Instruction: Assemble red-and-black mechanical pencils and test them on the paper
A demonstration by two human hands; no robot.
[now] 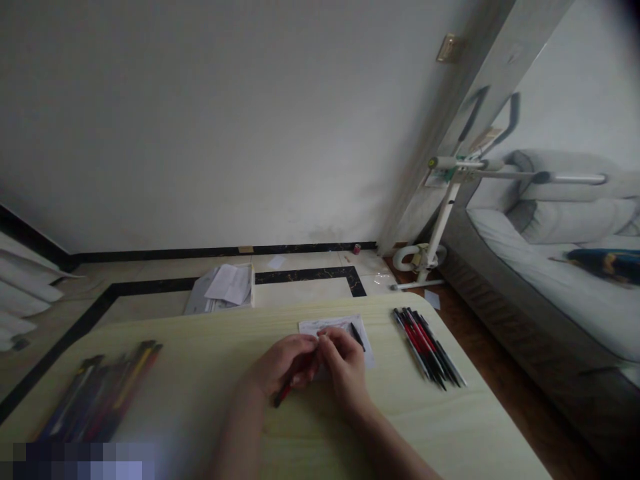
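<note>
Near the middle of the table, my left hand [286,363] is closed around a red pen [283,395], whose black end sticks out below the fingers. My right hand [344,363] meets it at the pen's other end, thumb and fingertips pinched together. Whatever lies between those fingertips is too small to make out. Behind the hands lies a sheet of paper [369,353] with marks on it, partly covered by them. A short black pen part [357,337] rests on the sheet, just beyond my right hand.
Several red, black and silver pens [429,347] lie side by side on the table [200,387] at right. A blurred row of coloured pens [97,390] lies at left. Beyond are a box of papers [227,287], a white exercise machine [443,220] and a grey sofa [530,280].
</note>
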